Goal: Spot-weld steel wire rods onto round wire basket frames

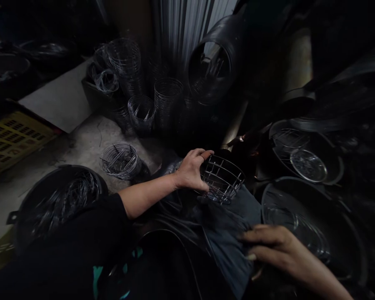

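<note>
My left hand [192,168] grips the rim of a small round wire basket [222,179], a cage of thin metal bars that rests on my blue-trousered knee [228,225]. My right hand [273,248] lies lower right on the same leg, fingers stretched out towards the left; a thin pale stick seems to sit under its fingers, too dim to name. The basket is tilted with its open side facing left.
Several wire cylinders [140,112] stand on the concrete floor ahead. A coil of wire rings [121,160] lies nearer. A black tub of wire [58,200] sits at left, a yellow crate [12,139] far left. Dark basins with wire discs [308,164] crowd the right.
</note>
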The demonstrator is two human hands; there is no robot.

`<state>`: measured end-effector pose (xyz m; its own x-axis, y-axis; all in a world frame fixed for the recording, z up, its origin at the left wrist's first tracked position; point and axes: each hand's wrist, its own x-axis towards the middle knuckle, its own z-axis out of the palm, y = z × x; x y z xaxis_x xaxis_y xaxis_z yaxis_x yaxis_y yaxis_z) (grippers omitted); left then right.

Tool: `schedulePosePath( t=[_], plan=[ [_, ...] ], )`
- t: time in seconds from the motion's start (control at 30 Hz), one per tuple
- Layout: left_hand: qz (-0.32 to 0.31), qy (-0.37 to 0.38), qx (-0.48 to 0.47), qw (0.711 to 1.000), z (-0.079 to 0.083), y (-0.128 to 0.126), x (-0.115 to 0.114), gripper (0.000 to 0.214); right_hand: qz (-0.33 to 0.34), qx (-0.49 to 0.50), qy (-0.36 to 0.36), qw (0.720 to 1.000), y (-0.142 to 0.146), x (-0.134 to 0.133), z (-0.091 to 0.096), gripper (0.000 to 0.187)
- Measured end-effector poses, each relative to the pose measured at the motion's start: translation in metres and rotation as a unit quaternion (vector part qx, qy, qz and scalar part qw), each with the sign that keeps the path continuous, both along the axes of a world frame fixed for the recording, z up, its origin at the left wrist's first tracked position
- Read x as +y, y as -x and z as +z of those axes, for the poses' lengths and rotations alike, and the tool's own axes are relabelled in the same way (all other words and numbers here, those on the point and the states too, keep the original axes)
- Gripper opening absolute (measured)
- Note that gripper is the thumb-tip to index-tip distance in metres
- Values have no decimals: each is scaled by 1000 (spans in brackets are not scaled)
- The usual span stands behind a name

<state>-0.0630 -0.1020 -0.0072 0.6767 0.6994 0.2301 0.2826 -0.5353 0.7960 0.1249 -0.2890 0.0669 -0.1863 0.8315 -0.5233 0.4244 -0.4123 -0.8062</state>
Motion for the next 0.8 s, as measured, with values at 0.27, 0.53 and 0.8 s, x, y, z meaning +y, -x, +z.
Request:
schedulePosePath(
  t=[0.27,0.53,0.8],
  plan=[
    [-2,-38,-14,999,8,-2,-6,100,13,-262,-261,929,21,68,-12,24],
    [30,14,-52,998,9,-10,12,101,23,-361,-519,775,18,67,-40,23],
    [47,44,-84,994,12,-28,30,100,-4,-315,-551,773,-1,92,-34,19]
  ],
)
